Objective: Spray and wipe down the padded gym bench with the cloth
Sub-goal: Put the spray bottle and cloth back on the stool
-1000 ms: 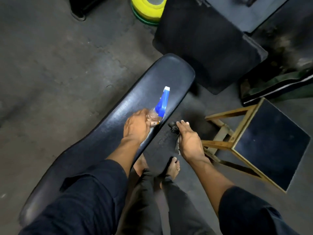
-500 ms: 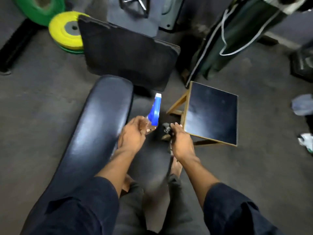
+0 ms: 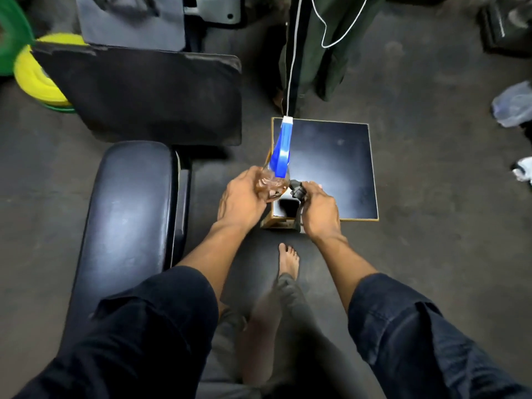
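- Both hands have moved off the padded bench point(image 3: 129, 214) since the earlier frames and now hover over the near left corner of the small stool point(image 3: 339, 168), to the right of the bench.
- The left hand point(image 3: 241, 201) holds the spray bottle point(image 3: 277, 174); its fingers are curled round the clear body, and the blue and white nozzle points away from the person.
- The right hand point(image 3: 318, 210) pinches the dark cloth point(image 3: 298, 194), bunched up, with fingers closed on it.
- I judge that both tools are brought here to be put down, or to be arranged again.
- The bench pad is long and rounded, smooth dark vinyl with a dull shine.
- The stool has a flat black square top with a pale wooden rim.
- The floor point(image 3: 431, 269) is rough and grey.
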Motion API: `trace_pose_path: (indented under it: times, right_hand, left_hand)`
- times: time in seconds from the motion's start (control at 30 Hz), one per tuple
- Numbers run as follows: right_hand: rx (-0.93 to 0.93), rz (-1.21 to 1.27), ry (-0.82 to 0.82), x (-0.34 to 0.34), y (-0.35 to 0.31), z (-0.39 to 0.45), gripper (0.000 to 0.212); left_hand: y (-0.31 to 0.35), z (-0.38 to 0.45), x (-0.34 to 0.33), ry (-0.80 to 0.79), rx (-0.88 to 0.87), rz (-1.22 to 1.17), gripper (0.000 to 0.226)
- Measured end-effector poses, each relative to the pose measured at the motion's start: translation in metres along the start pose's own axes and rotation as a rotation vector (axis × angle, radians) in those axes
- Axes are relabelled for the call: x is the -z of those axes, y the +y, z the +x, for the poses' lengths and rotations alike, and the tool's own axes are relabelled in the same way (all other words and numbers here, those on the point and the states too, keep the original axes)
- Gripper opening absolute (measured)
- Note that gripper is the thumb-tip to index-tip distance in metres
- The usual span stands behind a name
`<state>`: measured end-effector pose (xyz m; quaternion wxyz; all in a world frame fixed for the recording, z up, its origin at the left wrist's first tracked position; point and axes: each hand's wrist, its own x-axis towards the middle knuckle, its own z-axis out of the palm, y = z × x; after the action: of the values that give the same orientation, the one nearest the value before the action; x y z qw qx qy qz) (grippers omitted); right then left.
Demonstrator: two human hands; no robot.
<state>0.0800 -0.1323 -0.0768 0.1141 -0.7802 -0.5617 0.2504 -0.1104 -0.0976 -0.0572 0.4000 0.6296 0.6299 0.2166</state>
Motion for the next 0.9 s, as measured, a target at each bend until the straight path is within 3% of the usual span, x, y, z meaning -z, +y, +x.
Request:
trace_pose_path:
  times: [0.17,0.33,0.5,0.7,0.8,0.9]
  right_hand:
    - [-0.060,-0.027,-0.026,0.013,0.035,0.039,0.055]
    - [-0.087,-0.067,-0.098,0.020,0.060,0.077,0.046]
    - [-0.055,-0.131,-0.181,0.017,0.070,0.109,0.039]
    - [-0.004,-0.174,-0.283,0.010,0.075,0.125,0.047]
    - [-0.021,-0.180,-0.322,0.012,0.074,0.124,0.046]
    - [-0.015,-0.164,-0.300,0.013,0.073,0.119,0.047]
  left_hand:
    - [0.015,0.032,-0.035,-0.038,0.049,0.008,0.028]
    - [0.014,0.054,-0.069,0.010,0.106,-0.038,0.028]
    - [0.008,0.066,-0.091,0.018,0.124,-0.114,0.049]
    - [-0.012,0.062,-0.097,-0.104,0.128,-0.180,0.032]
    - [-0.005,0.050,-0.088,-0.074,0.070,-0.093,0.027]
    - [-0.010,0.049,-0.084,-0.171,0.059,0.024,0.047]
